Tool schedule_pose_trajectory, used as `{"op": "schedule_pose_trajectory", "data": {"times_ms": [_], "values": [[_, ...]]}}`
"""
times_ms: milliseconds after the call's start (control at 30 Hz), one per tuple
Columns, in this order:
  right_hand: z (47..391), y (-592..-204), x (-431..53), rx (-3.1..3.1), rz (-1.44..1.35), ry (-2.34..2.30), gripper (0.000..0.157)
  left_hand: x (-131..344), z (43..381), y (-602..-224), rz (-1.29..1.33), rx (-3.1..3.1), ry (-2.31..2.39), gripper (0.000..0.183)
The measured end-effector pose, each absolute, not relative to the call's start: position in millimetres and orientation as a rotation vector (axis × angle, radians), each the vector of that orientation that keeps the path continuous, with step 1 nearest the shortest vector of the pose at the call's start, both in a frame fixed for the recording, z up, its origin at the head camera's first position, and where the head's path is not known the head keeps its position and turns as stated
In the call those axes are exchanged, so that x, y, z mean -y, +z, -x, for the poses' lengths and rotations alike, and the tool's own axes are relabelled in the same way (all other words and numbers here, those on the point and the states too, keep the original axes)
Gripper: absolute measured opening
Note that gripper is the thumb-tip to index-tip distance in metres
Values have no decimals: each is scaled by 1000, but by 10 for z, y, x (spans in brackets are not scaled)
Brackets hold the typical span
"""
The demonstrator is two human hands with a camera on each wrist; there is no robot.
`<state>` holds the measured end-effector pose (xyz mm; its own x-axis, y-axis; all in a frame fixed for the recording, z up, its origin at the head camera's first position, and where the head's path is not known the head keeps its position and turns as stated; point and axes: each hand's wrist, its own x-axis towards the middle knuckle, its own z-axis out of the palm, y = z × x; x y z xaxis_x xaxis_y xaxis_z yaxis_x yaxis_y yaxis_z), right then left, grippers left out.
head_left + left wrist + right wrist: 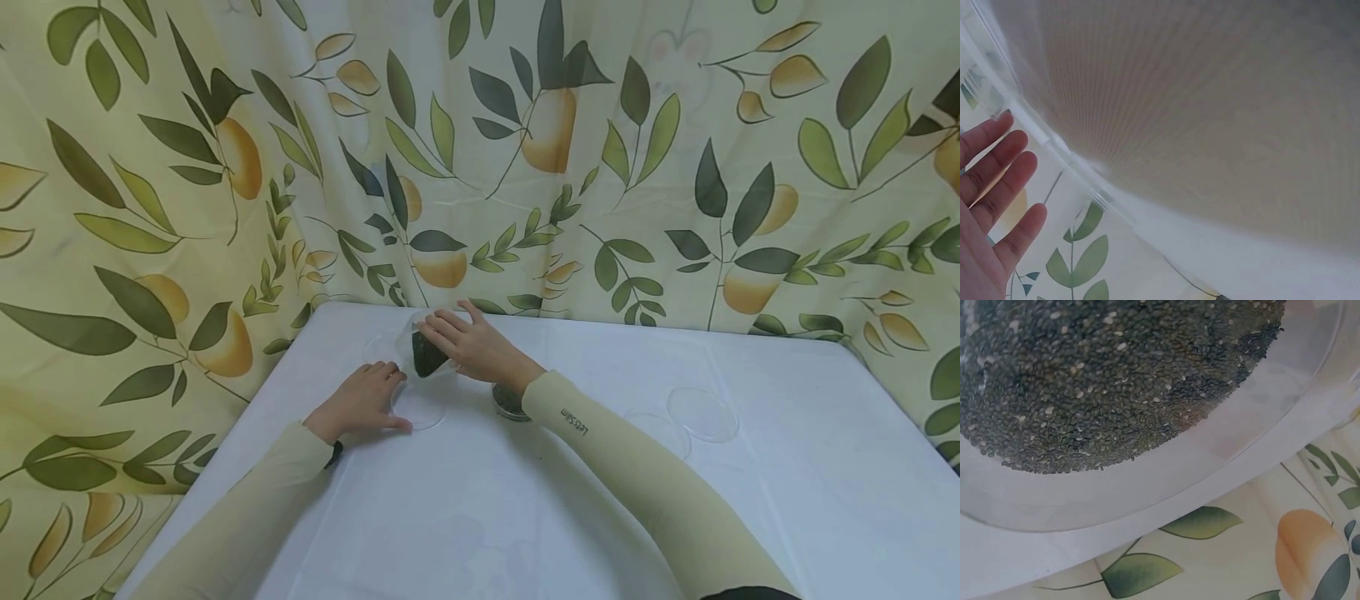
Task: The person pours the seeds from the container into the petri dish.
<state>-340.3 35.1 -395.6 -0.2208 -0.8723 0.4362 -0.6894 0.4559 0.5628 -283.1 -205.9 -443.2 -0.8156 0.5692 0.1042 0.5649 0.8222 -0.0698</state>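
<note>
My right hand (476,343) grips a clear plastic container (429,357) from above, raised and tilted near the back of the table. Small dark seeds (1104,387) with a few pale ones lie heaped against its wall, close up in the right wrist view. Below and to the left, my left hand (362,400) rests at the left side of a clear round dish (420,408), thumb and fingers spread apart along its rim. Its fingers (1004,181) look straight in the left wrist view. Partly behind my right forearm stands a small clear dish of dark seeds (510,403).
Another clear round dish (381,340) sits behind my left hand. Two thin clear discs (703,414) lie overlapping on the right side of the white table (450,508). A curtain (630,208) printed with leaves and fruit hangs along the table's back edge.
</note>
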Motion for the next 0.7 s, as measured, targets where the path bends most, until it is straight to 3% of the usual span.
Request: {"op": "schedule_pose_trajectory", "data": {"times_ms": [200, 700], "values": [[3396, -3945, -340, 1960, -1304, -348, 72, 2051, 2807, -4406, 901, 2887, 43, 80], [3392, -3935, -342, 1946, -1314, -348, 79, 2045, 2797, -4400, 901, 2879, 56, 80]]}}
